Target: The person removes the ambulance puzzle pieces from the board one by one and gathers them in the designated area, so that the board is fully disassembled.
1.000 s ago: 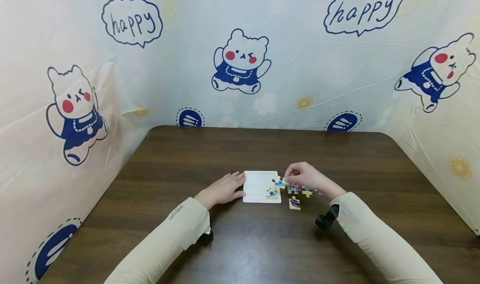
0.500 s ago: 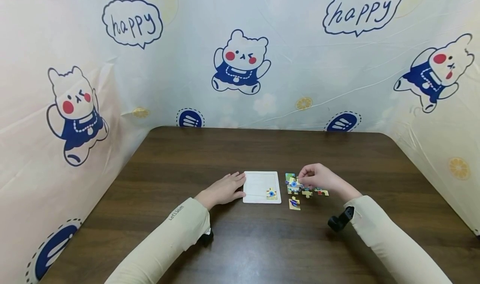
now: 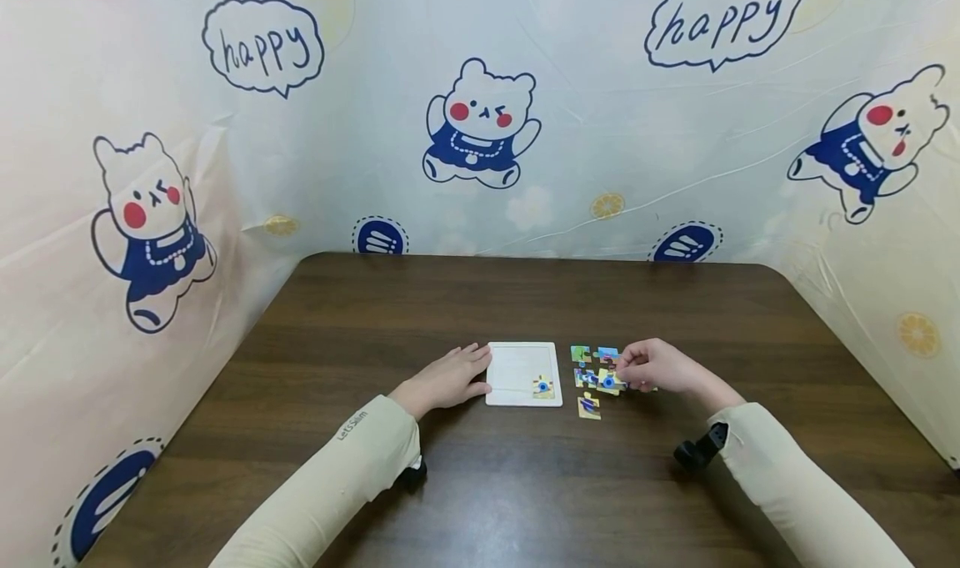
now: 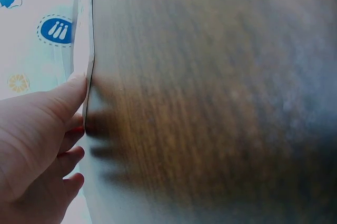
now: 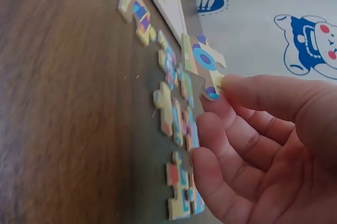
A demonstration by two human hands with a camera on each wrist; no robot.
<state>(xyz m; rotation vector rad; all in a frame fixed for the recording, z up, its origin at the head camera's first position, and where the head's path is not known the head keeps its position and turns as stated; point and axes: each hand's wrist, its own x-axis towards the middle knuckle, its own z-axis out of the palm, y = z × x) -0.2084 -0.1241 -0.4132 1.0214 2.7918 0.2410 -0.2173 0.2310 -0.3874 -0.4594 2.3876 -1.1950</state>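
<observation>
My right hand (image 3: 663, 366) pinches a yellow puzzle piece (image 5: 205, 58) with a blue ring on it between thumb and fingertips. It holds the piece raised and tilted over the loose puzzle pieces (image 3: 581, 354) right of the tray. At the left edge of the white puzzle tray (image 3: 513, 376), my left hand (image 3: 442, 378) rests with fingers extended; in the left wrist view its thumb (image 4: 73, 95) touches the tray's side. One puzzle piece (image 3: 543, 387), also with a blue circle, lies in the tray's near right corner. Some loose pieces are hidden behind my right hand.
A single puzzle piece (image 3: 589, 406) with purple stripes lies nearest me, apart from the cluster. The dark wooden table (image 3: 480, 485) extends around the tray. A printed curtain (image 3: 480, 118) stands behind its far edge.
My right hand has carried the pinched puzzle piece from over the tray's right edge rightward and slightly nearer me, above the loose pieces. The left hand has stayed at the tray.
</observation>
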